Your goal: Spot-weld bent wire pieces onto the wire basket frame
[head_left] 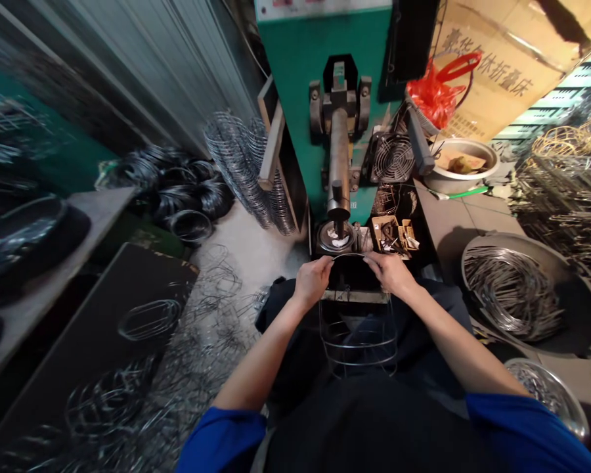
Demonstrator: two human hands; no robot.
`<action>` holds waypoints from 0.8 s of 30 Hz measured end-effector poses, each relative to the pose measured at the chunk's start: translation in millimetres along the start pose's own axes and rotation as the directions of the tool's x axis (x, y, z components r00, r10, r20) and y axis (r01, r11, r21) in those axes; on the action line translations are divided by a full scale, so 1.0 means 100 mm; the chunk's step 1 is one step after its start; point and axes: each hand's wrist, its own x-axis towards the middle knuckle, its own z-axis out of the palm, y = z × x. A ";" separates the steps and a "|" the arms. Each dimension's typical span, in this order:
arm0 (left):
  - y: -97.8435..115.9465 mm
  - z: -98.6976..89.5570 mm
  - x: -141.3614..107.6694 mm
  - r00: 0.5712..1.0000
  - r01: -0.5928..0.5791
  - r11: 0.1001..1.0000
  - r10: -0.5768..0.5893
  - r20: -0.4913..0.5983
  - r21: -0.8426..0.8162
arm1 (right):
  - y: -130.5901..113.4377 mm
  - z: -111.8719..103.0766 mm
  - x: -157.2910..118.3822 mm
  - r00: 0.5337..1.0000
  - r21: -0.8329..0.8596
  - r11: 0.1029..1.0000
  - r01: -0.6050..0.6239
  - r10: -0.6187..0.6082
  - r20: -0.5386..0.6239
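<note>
1. Workshop floor (236, 263) scattered with wire rings (217, 279), and we're looking straight down a green press (300, 112), its ram (339, 157) standing above a round die (335, 238).
2. Our left hand (312, 281) and right hand (389, 272) are both curled closed, pinching a steel wire hoop (349, 255) between them.
3. That hoop lies crosswise, its arc bowed forward, just short of the die, which sits nearer our left hand.
4. Below our hands stands a wire basket frame (357, 335), with a basin (561, 259) of steel rings (512, 295) off to the right.
</note>
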 end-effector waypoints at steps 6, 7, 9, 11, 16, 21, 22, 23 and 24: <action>0.02 -0.16 0.04 0.999 -0.008 1.000 0.007 -0.031 -0.003 | -0.14 -0.10 0.12 0.998 0.036 0.998 0.058 -0.057 -0.026; 0.02 -0.18 0.05 0.999 -0.009 1.000 0.009 -0.035 -0.002 | -0.16 -0.11 0.14 0.997 0.031 0.997 0.067 -0.066 -0.034; 0.03 -0.23 0.07 0.999 -0.018 1.000 0.017 -0.044 -0.005 | -0.19 -0.14 0.18 0.996 0.022 0.996 0.081 -0.080 -0.045; 0.05 -0.29 0.10 0.998 -0.034 0.999 0.033 -0.051 -0.016 | -0.23 -0.18 0.23 0.994 0.023 0.995 0.097 -0.096 -0.044; 0.09 -0.41 0.16 0.999 -0.020 1.000 0.020 -0.049 -0.014 | -0.30 -0.27 0.32 0.994 0.038 0.994 0.106 -0.105 -0.036; 0.11 -0.45 0.20 0.999 -0.014 0.999 0.012 -0.053 -0.029 | -0.32 -0.34 0.37 0.994 0.043 0.994 0.104 -0.103 -0.021; 0.11 -0.45 0.21 0.998 -0.018 0.999 0.016 -0.056 -0.037 | -0.33 -0.35 0.37 0.995 0.046 0.994 0.101 -0.101 -0.011; 0.10 -0.46 0.21 0.998 -0.019 0.999 0.016 -0.057 -0.045 | -0.34 -0.36 0.38 0.995 0.048 0.994 0.099 -0.099 -0.002; 0.10 -0.46 0.22 0.998 -0.018 0.999 0.015 -0.057 -0.051 | -0.35 -0.37 0.39 0.995 0.049 0.994 0.095 -0.095 0.003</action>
